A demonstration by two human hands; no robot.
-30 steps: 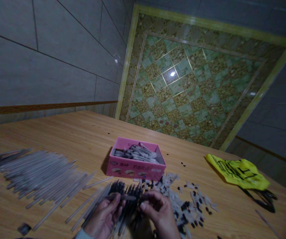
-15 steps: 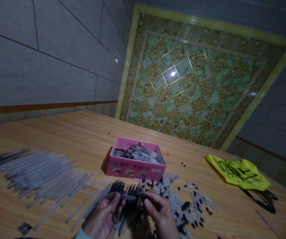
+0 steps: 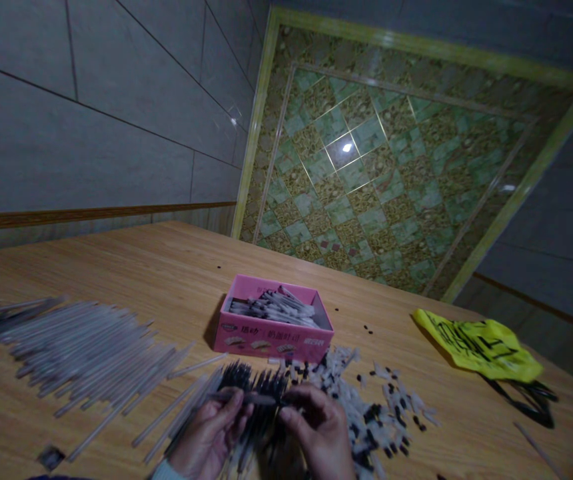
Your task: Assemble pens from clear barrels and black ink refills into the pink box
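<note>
My left hand (image 3: pixel 214 430) is closed on a thin greyish pen-like stick (image 3: pixel 259 399), which lies level between thumb and fingers. At the stick's right end, my right hand (image 3: pixel 319 427) has its thumb and fingertips pinched together; whatever they hold is too small and dark to make out. Beneath and between the hands lies a pile of dark-tipped sticks (image 3: pixel 261 417). Just beyond them stands a pink open box (image 3: pixel 271 340) holding many whitish sticks. Small clear and black caps (image 3: pixel 366 413) are heaped to the right of my right hand.
Many translucent tubes (image 3: pixel 91 347) lie on the wooden table (image 3: pixel 166 260) at left, with dark sticks (image 3: pixel 11 320) at the far left edge. A yellow bag (image 3: pixel 476 347) with black straps is at right. One thin stick (image 3: pixel 536 447) lies near the lower right.
My right thumb and fingers have shifted slightly at the stick's end. The stick has moved a little to the right and down. The box and piles are unchanged.
</note>
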